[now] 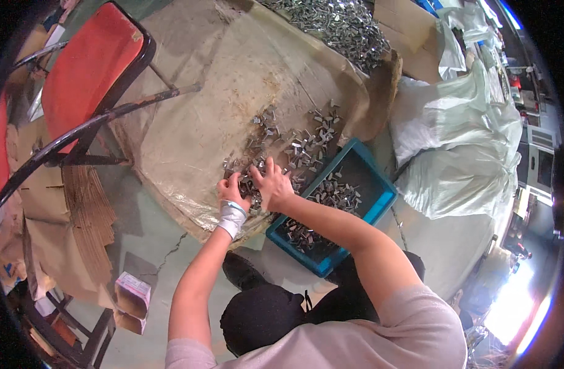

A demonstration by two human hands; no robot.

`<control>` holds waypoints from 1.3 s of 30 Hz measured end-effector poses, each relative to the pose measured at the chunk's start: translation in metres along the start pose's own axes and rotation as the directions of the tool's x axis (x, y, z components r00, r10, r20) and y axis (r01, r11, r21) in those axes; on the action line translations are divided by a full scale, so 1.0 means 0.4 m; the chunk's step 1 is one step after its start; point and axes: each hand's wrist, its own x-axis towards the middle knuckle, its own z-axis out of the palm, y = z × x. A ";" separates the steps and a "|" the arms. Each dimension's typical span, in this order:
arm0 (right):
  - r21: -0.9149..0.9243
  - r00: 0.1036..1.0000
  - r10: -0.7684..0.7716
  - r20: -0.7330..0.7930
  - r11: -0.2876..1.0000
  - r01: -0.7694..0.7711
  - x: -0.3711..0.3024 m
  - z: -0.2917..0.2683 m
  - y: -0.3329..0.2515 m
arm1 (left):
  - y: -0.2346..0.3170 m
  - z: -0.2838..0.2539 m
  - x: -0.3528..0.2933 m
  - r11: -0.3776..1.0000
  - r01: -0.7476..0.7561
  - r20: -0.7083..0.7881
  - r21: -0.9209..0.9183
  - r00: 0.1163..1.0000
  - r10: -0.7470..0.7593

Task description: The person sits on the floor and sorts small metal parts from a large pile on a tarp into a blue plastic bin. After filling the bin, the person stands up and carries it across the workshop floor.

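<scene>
Both hands worked close together just left of the frame's centre. The left hand (pixel 231 189), its wrist bound with a white wrap (pixel 231 216), lay knuckles up on a cluster of small metal clips (pixel 294 147), its fingers curled down into them; whether they had closed on any piece could not be told. The right hand (pixel 273 183) rested just beside it, fingers spread flat and apart over the same cluster, pressing or raking rather than pinching.

The clips looked like small stamped steel pieces: stiff, light singly, likely sharp at the edges and apt to slide over one another, so they would probably handle best gathered in a loose handful or swept with a flat palm rather than picked by the edges.

Both forearms rose from the lower edge, the left nearly straight, the right bent at the elbow and crossing above a blue plastic crate (pixel 380 194) that already held some clips. The clips lay scattered on a sheet of worn plastic-covered board (pixel 196 117). A larger heap of clips (pixel 337 24) sat at top centre, a red chair (pixel 88 67) at upper left, white sacks (pixel 460 141) at right.
</scene>
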 end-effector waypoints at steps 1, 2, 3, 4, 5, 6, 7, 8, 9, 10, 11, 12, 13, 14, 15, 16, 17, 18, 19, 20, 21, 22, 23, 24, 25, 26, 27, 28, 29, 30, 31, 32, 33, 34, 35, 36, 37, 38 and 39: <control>0.036 0.999 0.009 -0.031 0.999 -0.008 0.002 0.006 -0.002 | 0.007 0.011 0.001 0.999 0.007 -0.045 -0.038 0.999 -0.009; 0.056 0.999 0.040 -0.013 0.998 -0.040 0.007 0.003 -0.013 | 0.002 0.013 0.004 0.993 0.015 -0.039 -0.113 0.999 -0.020; 0.076 0.997 0.074 0.006 0.994 -0.074 0.011 -0.004 -0.022 | -0.010 0.022 0.008 0.982 0.022 -0.029 -0.186 0.999 -0.028; 0.097 0.994 0.110 0.024 0.989 -0.112 0.013 -0.013 -0.029 | -0.027 0.036 0.012 0.966 0.028 -0.016 -0.258 0.999 -0.033; 0.141 0.993 0.117 0.008 0.983 -0.117 0.003 -0.016 -0.031 | -0.022 0.044 0.011 0.943 0.007 -0.050 -0.333 0.998 -0.025; 0.161 0.991 0.130 -0.012 0.979 -0.127 0.001 -0.011 -0.030 | -0.025 0.043 0.009 0.915 0.057 -0.008 -0.400 0.998 -0.066; 0.181 0.989 0.146 -0.031 0.974 -0.138 0.003 -0.006 -0.030 | -0.028 0.041 0.014 0.881 0.110 0.038 -0.461 0.994 -0.104; 0.205 0.984 0.171 -0.047 0.966 -0.158 -0.001 0.003 -0.023 | -0.002 0.028 0.019 0.841 0.169 0.096 -0.514 0.986 -0.140; 0.207 0.986 0.161 -0.040 0.967 -0.150 -0.005 0.003 -0.018 | 0.025 0.024 0.021 0.630 0.358 0.206 -0.689 0.930 -0.304; 0.223 0.989 0.146 -0.036 0.966 -0.134 -0.002 0.007 -0.016 | 0.012 0.024 0.028 0.572 0.409 0.236 -0.711 0.905 -0.354; 0.225 0.989 0.147 -0.029 0.965 -0.137 -0.004 0.009 -0.008 | 0.016 0.027 0.034 0.516 0.453 0.281 -0.727 0.882 -0.378; 0.226 0.990 0.137 -0.024 0.966 -0.129 -0.003 0.010 -0.006 | 0.013 0.023 0.039 0.458 0.490 0.317 -0.742 0.858 -0.405; 0.199 0.992 0.121 -0.024 0.973 -0.113 -0.003 0.009 -0.010 | -0.005 0.021 0.039 0.442 0.509 0.341 -0.739 0.848 -0.406; 0.223 0.993 0.116 -0.007 0.968 -0.111 0.001 0.007 -0.008 | -0.010 0.013 0.041 0.401 0.529 0.380 -0.748 0.837 -0.394; 0.227 0.991 0.129 -0.021 0.966 -0.121 -0.005 0.005 -0.006 | -0.012 0.016 0.038 0.404 0.526 0.378 -0.748 0.839 -0.392; 0.228 0.990 0.137 -0.033 0.965 -0.126 -0.010 0.002 -0.003 | -0.012 0.022 0.035 0.405 0.523 0.374 -0.750 0.840 -0.393; 0.251 0.991 0.134 -0.010 0.960 -0.128 -0.008 -0.004 -0.003 | -0.009 0.017 0.035 0.405 0.523 0.382 -0.750 0.843 -0.379; 0.272 0.992 0.128 0.015 0.954 -0.128 -0.007 -0.015 -0.001 | -0.007 0.011 0.036 0.404 0.521 0.389 -0.752 0.845 -0.367; 0.291 0.992 0.120 0.041 0.948 -0.127 -0.005 -0.025 0.005 | -0.004 0.005 0.036 0.401 0.520 0.394 -0.755 0.847 -0.356; 0.326 0.996 0.089 0.014 0.941 -0.089 -0.002 -0.022 0.018 | 0.012 -0.003 0.035 0.370 0.499 0.377 -0.783 0.856 -0.354; 0.371 0.998 0.059 -0.013 0.927 -0.050 0.004 -0.004 0.033 | 0.034 -0.008 0.031 0.348 0.481 0.360 -0.805 0.862 -0.358; 0.414 0.999 0.032 -0.041 0.910 -0.012 0.009 0.016 0.049 | 0.048 -0.006 0.027 0.325 0.461 0.343 -0.826 0.868 -0.360; 0.552 0.990 0.075 -0.120 0.834 0.004 0.014 0.039 0.059 | 0.034 0.012 0.022 0.300 0.470 0.373 -0.830 0.868 -0.328; 0.611 0.994 0.076 -0.083 0.792 -0.009 0.012 0.020 0.058 | 0.053 -0.005 0.013 0.291 0.474 0.409 -0.831 0.875 -0.258; 0.612 0.997 0.042 -0.068 0.791 0.008 0.001 -0.001 0.053 | 0.081 -0.019 -0.005 0.275 0.476 0.411 -0.835 0.873 -0.263; 0.606 0.998 0.012 -0.055 0.795 0.023 -0.019 -0.036 0.051 | 0.118 -0.025 -0.028 0.253 0.476 0.416 -0.842 0.872 -0.259; 0.612 0.998 -0.047 -0.042 0.788 0.063 -0.046 -0.070 0.052 | 0.138 -0.021 -0.056 0.228 0.480 0.424 -0.847 0.869 -0.255; 0.620 0.994 -0.103 -0.030 0.779 0.099 -0.082 -0.103 0.058 | 0.157 -0.015 -0.090 0.203 0.485 0.434 -0.851 0.866 -0.249; 0.626 0.987 -0.157 -0.020 0.768 0.135 -0.123 -0.123 0.072 | 0.185 -0.011 -0.125 0.176 0.489 0.445 -0.854 0.863 -0.240; 0.636 0.985 -0.169 -0.034 0.757 0.152 -0.169 -0.131 0.098 | 0.235 -0.011 -0.158 0.241 0.574 0.512 -0.782 0.813 -0.276; 0.645 0.982 -0.184 -0.051 0.744 0.173 -0.218 -0.137 0.127 | 0.256 0.001 -0.186 0.334 0.608 0.581 -0.720 0.792 -0.187; 0.643 0.988 -0.154 0.030 0.759 0.099 -0.265 -0.150 0.154 | 0.270 0.030 -0.215 0.361 0.598 0.612 -0.716 0.786 -0.088; 0.640 0.988 -0.149 0.048 0.763 0.084 -0.308 -0.163 0.181 | 0.268 0.062 -0.236 0.440 0.592 0.672 -0.675 0.740 0.035; 0.604 0.976 -0.144 0.161 0.797 0.018 -0.337 -0.163 0.211 | 0.269 0.087 -0.248 0.497 0.605 0.737 -0.623 0.667 0.111; 0.555 0.963 -0.166 0.211 0.832 0.022 -0.354 -0.155 0.241 | 0.299 0.082 -0.243 0.633 0.585 0.807 -0.507 0.580 0.111; 0.502 0.947 -0.185 0.262 0.864 0.030 -0.360 -0.146 0.264 | 0.327 0.075 -0.238 0.752 0.537 0.867 -0.383 0.490 0.091; 0.403 0.954 -0.156 0.256 0.914 0.041 -0.360 -0.145 0.291 | 0.326 0.088 -0.237 0.886 0.198 0.750 -0.420 0.626 0.215; 0.311 0.959 -0.137 0.247 0.949 0.055 -0.334 -0.181 0.292 | 0.308 0.100 -0.242 0.920 -0.158 0.623 -0.359 0.693 0.362; 0.222 0.965 -0.122 0.232 0.972 0.069 -0.301 -0.206 0.297 | 0.294 0.101 -0.246 0.846 -0.487 0.509 -0.217 0.684 0.523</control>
